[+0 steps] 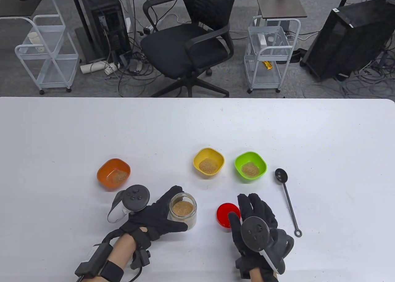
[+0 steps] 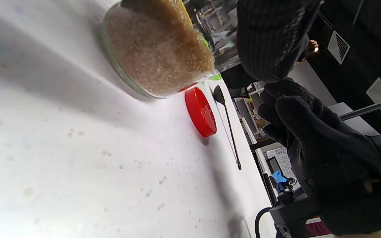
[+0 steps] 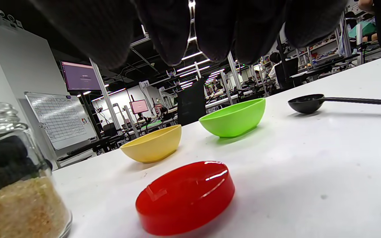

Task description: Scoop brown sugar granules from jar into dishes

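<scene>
An open glass jar [image 1: 183,213] of brown sugar stands near the table's front; my left hand [image 1: 160,215] grips it around its side. It also shows in the left wrist view [image 2: 157,49] and the right wrist view [image 3: 15,185]. Its red lid [image 1: 226,214] lies flat to the right, also in the right wrist view [image 3: 185,196]. My right hand [image 1: 251,215] hovers open just above the lid, holding nothing. The orange dish [image 1: 113,174], yellow dish [image 1: 209,162] and green dish [image 1: 250,166] each hold sugar. The black spoon [image 1: 287,198] lies on the table at the right.
The white table [image 1: 324,134] stretches far beyond the dishes. Fine sugar grains dot its surface near the jar [image 2: 144,178]. An office chair [image 1: 188,41] and wire carts [image 1: 271,53] stand past the far edge.
</scene>
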### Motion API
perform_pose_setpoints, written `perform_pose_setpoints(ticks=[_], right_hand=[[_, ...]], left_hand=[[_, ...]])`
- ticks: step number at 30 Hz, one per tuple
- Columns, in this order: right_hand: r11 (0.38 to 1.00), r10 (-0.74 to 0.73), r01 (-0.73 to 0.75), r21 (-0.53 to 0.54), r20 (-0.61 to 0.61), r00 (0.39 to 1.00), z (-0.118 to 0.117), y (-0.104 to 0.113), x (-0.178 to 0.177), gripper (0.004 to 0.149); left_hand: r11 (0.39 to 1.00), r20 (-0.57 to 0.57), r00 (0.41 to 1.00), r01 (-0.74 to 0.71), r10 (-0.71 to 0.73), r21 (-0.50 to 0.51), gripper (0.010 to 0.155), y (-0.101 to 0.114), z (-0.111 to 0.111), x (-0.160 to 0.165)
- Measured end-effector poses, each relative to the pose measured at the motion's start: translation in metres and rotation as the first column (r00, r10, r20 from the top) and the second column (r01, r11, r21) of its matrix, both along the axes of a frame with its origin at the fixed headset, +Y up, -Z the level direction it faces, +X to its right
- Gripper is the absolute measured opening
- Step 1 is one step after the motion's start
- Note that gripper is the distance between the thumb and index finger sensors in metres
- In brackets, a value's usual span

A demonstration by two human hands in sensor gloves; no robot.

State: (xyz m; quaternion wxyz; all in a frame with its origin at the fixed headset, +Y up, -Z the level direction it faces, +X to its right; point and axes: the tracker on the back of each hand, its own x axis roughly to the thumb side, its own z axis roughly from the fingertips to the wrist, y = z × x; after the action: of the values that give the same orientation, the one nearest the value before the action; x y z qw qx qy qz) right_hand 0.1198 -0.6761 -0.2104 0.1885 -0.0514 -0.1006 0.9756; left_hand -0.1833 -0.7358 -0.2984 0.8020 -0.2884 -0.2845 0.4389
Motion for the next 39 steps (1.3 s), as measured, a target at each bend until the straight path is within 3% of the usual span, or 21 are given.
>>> perform_pose_setpoints(ticks=[7, 12, 18, 20, 26, 29, 34, 39], right_hand=[[0.999, 0.031, -0.032, -0.037, -0.028, 0.999, -0.002, -0.003, -0.007, 0.063], [0.974, 0.096, -0.113, -0.198, -0.095, 0.991, -0.014, -0.01, -0.014, 0.073], [0.87, 0.204, -0.261, -0.418, -0.178, 0.963, -0.046, -0.021, -0.033, 0.087], [0.807, 0.251, -0.329, -0.491, -0.22, 0.943, -0.056, -0.029, -0.042, 0.09], [0.738, 0.354, -0.436, -0.515, -0.254, 0.9, -0.075, -0.039, -0.055, 0.088], [0.749, 0.349, -0.436, -0.5, -0.262, 0.9, -0.079, -0.037, -0.056, 0.082], [0.79, 0.317, -0.411, -0.455, -0.271, 0.909, -0.078, -0.017, -0.055, 0.081], [0.861, 0.264, -0.37, -0.349, -0.316, 0.912, -0.071, 0.036, -0.06, 0.08]], left_hand=[[1.0, -0.016, 1.0, 0.014, -0.014, -0.005, 0.11, 0.0, -0.001, 0.0], [1.0, -0.012, 1.0, 0.021, -0.021, -0.012, 0.111, -0.001, -0.001, 0.001], [1.0, -0.009, 1.0, 0.015, -0.015, -0.024, 0.111, -0.002, -0.002, 0.0], [1.0, -0.008, 1.0, 0.015, -0.016, -0.025, 0.111, -0.002, -0.002, 0.0], [0.999, -0.009, 1.0, 0.017, -0.017, -0.029, 0.111, -0.002, -0.002, 0.0], [0.999, -0.008, 1.0, 0.018, -0.018, -0.031, 0.111, -0.002, -0.002, 0.0], [0.999, -0.007, 1.0, 0.017, -0.018, -0.039, 0.112, -0.002, -0.002, 0.001], [0.999, -0.009, 1.0, 0.02, -0.02, -0.04, 0.112, -0.002, -0.002, 0.001]])
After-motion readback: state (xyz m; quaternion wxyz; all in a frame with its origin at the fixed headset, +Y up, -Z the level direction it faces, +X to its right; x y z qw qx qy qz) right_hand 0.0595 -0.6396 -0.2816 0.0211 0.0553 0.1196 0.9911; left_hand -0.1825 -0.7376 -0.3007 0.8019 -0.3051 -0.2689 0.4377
